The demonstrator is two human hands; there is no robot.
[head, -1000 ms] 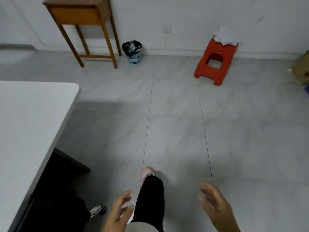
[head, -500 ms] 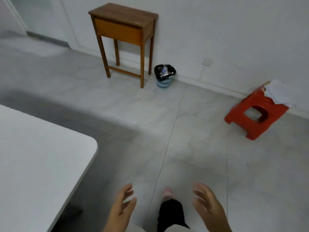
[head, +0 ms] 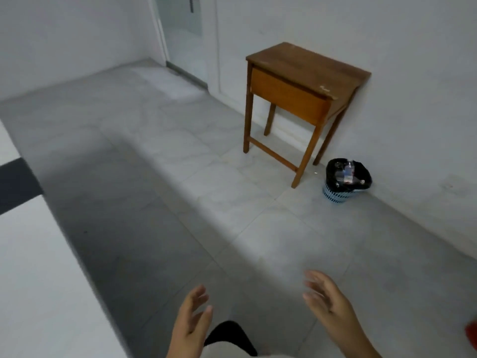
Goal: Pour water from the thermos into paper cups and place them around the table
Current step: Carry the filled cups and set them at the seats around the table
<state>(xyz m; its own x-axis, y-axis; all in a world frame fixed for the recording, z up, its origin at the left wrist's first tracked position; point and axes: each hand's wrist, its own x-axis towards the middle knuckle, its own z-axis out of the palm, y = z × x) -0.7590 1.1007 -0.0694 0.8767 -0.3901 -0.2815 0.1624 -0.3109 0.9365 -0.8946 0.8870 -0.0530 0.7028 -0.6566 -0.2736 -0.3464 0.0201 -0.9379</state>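
We stand in a plain, sparsely furnished room, more office or utility space than home. The floor [head: 232, 202] is large pale grey tile, the walls [head: 387, 34] bare white. A small wooden desk [head: 304, 81] sits against the wall, a lined bin [head: 346, 180] just beside its leg. A frosted glass door [head: 183, 29] with a metal handle stands in the far corner. A white surface [head: 33, 267] runs along our left.
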